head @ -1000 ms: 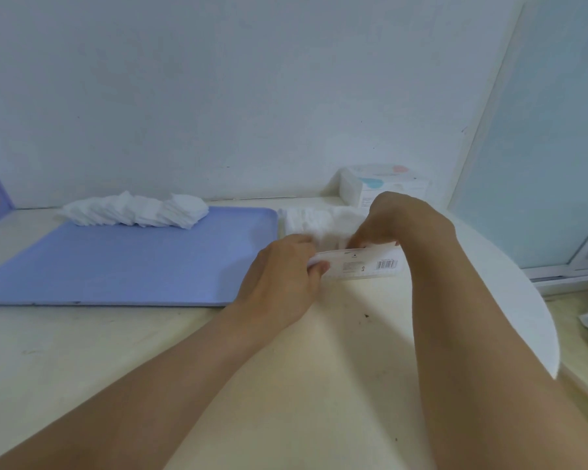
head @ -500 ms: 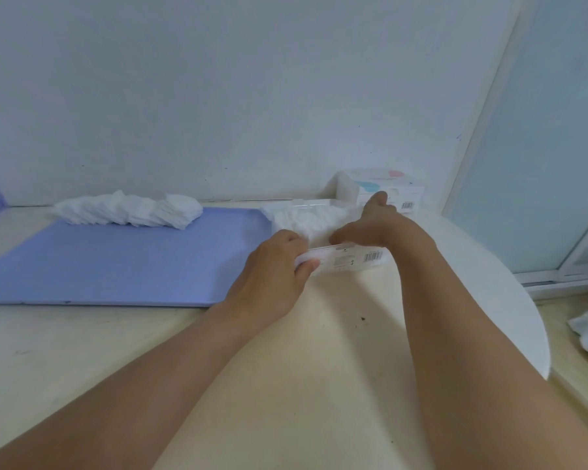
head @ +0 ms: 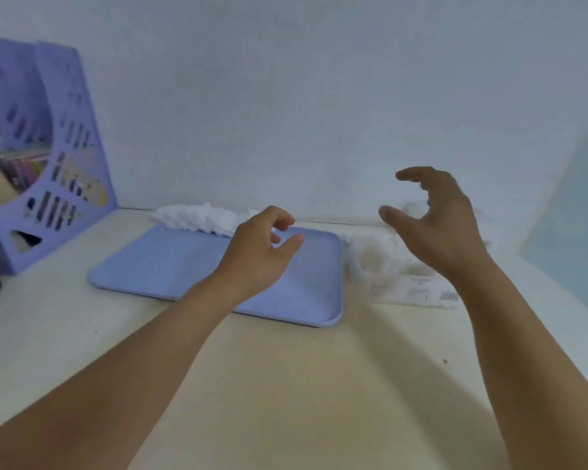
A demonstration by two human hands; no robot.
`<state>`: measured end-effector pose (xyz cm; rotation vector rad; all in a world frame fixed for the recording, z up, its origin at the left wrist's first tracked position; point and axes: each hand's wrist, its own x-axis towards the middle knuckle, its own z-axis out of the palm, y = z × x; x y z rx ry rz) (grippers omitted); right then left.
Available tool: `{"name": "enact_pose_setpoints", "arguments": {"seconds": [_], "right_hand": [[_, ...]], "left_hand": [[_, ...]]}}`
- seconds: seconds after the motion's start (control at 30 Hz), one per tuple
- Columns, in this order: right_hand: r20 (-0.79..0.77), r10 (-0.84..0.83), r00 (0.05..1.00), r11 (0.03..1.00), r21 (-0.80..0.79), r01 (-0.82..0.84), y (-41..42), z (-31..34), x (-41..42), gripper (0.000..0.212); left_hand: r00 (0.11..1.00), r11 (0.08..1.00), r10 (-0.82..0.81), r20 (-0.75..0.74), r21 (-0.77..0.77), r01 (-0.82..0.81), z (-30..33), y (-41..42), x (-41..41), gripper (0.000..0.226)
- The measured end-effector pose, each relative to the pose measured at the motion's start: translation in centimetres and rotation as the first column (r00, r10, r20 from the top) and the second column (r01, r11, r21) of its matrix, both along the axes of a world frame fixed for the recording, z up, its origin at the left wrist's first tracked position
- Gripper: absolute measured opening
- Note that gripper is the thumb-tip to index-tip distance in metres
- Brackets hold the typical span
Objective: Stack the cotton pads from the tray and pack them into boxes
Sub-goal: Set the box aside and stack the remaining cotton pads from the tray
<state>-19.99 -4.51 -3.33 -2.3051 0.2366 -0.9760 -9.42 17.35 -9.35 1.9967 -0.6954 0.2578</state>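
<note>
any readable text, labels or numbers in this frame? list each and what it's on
None can be read.
Clear plastic box: printed label with what looks like a barcode on its near side, too blurred to read.
Purple file rack: coloured spines show through the slots, no legible lettering.

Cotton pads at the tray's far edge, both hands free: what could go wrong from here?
1. The cotton pads lie in a loose, leaning row along the tray rim; a grab by the left hand may scatter them off the back.
2. The box sits under the raised right hand; it could get knocked.
</note>
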Motion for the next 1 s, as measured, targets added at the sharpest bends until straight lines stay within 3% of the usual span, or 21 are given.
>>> {"name": "enact_pose_setpoints", "arguments": {"seconds": [0.07,0.13,0.33,0.43,0.6,0.8,0.93,1.0], "right_hand": [[-0.027,0.223,0.975,0.962,0.168,-0.215,4.5,-1.0,1.1,0.025],[-0.204,0.348,0.915,0.925,0.233,-0.300,8.3,-2.9,3.0,0.032],[-0.467,0.204,0.861,0.960,-0.079,-0.270,12.7,-4.5,14.1,0.088],[-0.589,0.088,0.803,0.940,-0.217,-0.262,13.4,-5.4,18.9,0.098],[-0.614,0.078,0.785,0.955,-0.181,-0.236,13.2,-7.5,22.4,0.081],[-0.618,0.058,0.784,0.916,-0.279,-0.288,13.6,-8.8,23.5,0.050],[-0.542,0.093,0.835,0.911,-0.291,-0.291,13.5,-9.0,23.4,0.028],[-0.532,0.044,0.846,0.869,-0.397,-0.295,13.6,-8.7,23.0,0.018]], "left_hand": [[0.995,0.994,0.098,-0.015,0.046,-0.097,-0.7,3.3,1.5,0.018],[0.982,0.977,0.190,0.008,0.099,-0.190,-1.8,6.3,2.5,0.019],[0.939,0.938,0.343,0.010,0.050,-0.343,-4.0,10.4,4.9,0.027],[0.934,0.934,0.356,-0.037,0.043,-0.355,-4.1,10.7,5.8,0.029],[0.942,0.929,0.336,0.004,0.166,-0.332,-4.1,10.4,5.2,0.034],[0.940,0.900,0.334,0.069,0.274,-0.340,-4.0,9.9,4.5,0.036],[0.943,0.884,0.304,0.131,0.331,-0.331,-3.8,9.7,4.4,0.037],[0.943,0.879,0.302,0.137,0.343,-0.331,-3.9,9.6,4.4,0.037]]}}
